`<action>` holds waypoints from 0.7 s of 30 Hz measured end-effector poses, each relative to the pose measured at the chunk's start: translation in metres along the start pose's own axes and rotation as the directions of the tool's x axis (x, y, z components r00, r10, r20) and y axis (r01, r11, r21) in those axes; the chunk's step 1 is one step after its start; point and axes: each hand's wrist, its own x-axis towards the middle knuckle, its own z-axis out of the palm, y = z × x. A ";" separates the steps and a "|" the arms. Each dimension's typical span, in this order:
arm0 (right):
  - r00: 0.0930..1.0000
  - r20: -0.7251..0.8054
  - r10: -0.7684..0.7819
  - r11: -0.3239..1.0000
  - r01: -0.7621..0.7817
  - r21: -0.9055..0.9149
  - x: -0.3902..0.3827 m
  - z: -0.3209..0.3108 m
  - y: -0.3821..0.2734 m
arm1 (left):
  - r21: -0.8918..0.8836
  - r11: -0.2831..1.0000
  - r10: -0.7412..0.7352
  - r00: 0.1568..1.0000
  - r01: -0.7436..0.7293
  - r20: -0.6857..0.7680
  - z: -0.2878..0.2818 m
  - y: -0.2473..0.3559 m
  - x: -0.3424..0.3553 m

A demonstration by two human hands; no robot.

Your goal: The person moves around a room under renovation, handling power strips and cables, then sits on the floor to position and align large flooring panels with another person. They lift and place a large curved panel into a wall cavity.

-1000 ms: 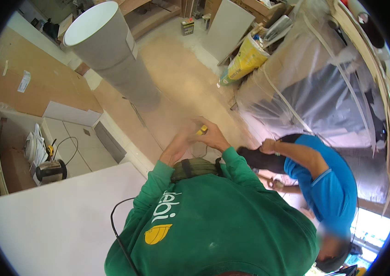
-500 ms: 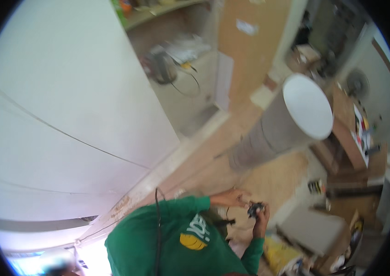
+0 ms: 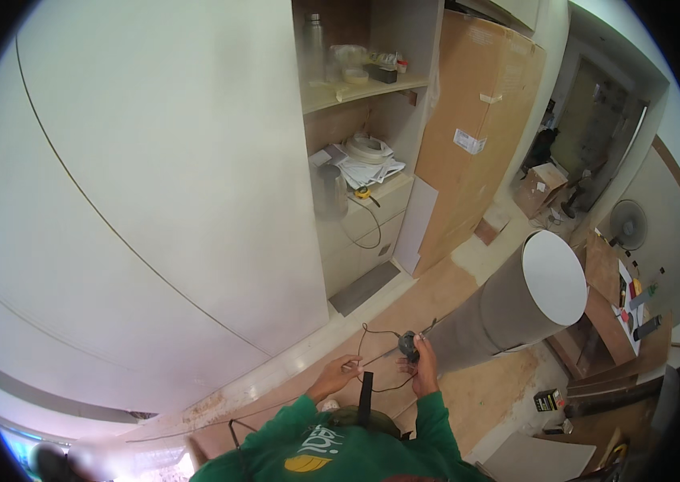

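Low in the view, my right hand [image 3: 423,361] is closed on a dark, rounded device [image 3: 407,344] with a black cord attached, which loops over the brown floor covering. My left hand [image 3: 334,374] is a little left of it, thumb and fingers pinching the thin cord [image 3: 361,345]. Just beyond my right hand lies or leans a large grey roll [image 3: 484,313] with a white inside. A black strap [image 3: 366,399] hangs at my front, between my green sleeves.
Tall white panels [image 3: 163,161] fill the left, beside open shelves [image 3: 364,88] with bottles, papers and a kettle. A large cardboard sheet [image 3: 468,145] stands right of them. Wooden pieces [image 3: 605,337], a fan [image 3: 627,222] and boxes crowd the right. A blurred person [image 3: 67,459] is at the lower left edge.
My view has swung from the floor and co-worker toward the white panels and shelves. A yellow item showed between my hands earlier; now my hands are apart, with the dark device in the right.
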 end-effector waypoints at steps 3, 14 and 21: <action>0.998 -0.007 -0.059 0.998 0.059 0.009 0.033 0.011 -0.001 | 0.019 0.999 -0.041 0.997 0.042 -0.071 -0.029 -0.031 -0.006; 0.906 0.082 -0.414 0.904 0.399 0.155 0.159 0.174 -0.194 | -0.335 0.855 -0.517 0.601 0.396 -0.609 -0.117 -0.264 -0.153; 0.417 0.098 -0.903 0.382 0.680 0.626 0.258 0.313 -0.423 | -0.720 0.527 -0.846 0.194 0.452 -0.497 -0.070 -0.252 -0.169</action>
